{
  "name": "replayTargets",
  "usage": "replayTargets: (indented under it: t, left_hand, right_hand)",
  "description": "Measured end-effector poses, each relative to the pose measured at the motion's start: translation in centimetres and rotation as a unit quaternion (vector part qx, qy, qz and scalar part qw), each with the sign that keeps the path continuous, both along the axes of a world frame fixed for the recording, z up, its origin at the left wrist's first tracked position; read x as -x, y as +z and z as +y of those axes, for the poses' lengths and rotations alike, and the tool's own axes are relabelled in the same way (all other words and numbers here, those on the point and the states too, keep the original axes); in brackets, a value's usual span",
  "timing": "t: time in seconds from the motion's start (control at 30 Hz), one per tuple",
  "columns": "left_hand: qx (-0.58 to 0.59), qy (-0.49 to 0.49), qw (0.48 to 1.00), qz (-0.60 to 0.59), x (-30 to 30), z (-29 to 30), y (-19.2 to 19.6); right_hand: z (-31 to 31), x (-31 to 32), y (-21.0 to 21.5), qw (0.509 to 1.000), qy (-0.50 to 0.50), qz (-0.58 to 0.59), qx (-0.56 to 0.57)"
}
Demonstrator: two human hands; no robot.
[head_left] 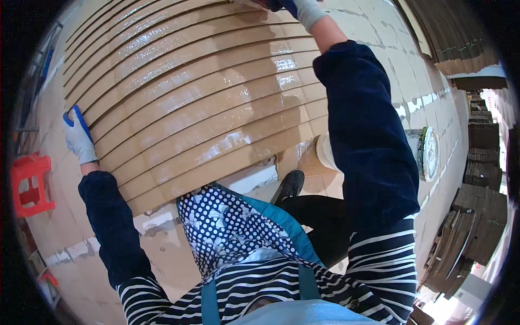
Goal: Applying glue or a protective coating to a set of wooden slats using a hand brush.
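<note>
Several brown cardboard sheets [189, 108] lie overlapped like steps, their long edges showing as dark lines. Wet, glossy streaks cover much of their surface. My left hand [80, 135], in a white glove with blue fingers, rests at the left edge of the sheets with its fingers apart. At the top rim of the picture my right hand [303, 10], in the same kind of glove, is closed on a reddish, brush-like tool [252, 4] lying against the far sheets. The picture's edge cuts off part of that hand and the tool.
A red plastic stool [32, 185] stands at the left. Beside my right forearm is a whitish bucket [429, 154], and another pale round container [325, 153] shows partly behind my sleeve. Stacks of cardboard [479, 222] line the right side. My shoe [292, 183] is below the sheets.
</note>
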State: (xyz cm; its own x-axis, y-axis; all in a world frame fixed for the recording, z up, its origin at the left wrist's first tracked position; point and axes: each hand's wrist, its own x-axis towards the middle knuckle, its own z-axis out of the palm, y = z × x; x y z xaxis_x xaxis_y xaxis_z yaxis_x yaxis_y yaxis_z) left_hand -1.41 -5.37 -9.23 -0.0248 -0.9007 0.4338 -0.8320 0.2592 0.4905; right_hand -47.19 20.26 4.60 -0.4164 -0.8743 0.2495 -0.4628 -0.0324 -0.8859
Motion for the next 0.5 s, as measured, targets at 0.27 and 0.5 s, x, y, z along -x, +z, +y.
replayTargets:
  t: [0.27,0.5]
  left_hand:
    - [0.025,-0.003,1.000,0.007,-1.1,0.6,-0.1]
    - [0.086,-0.059,0.993,0.048,-1.1,0.6,-0.2]
  right_hand:
    - [16.1,-5.5,-7.5,0.992,-0.058,0.040,-0.104]
    - [23.2,-12.0,-5.7,0.989,-0.062,0.017,-0.136]
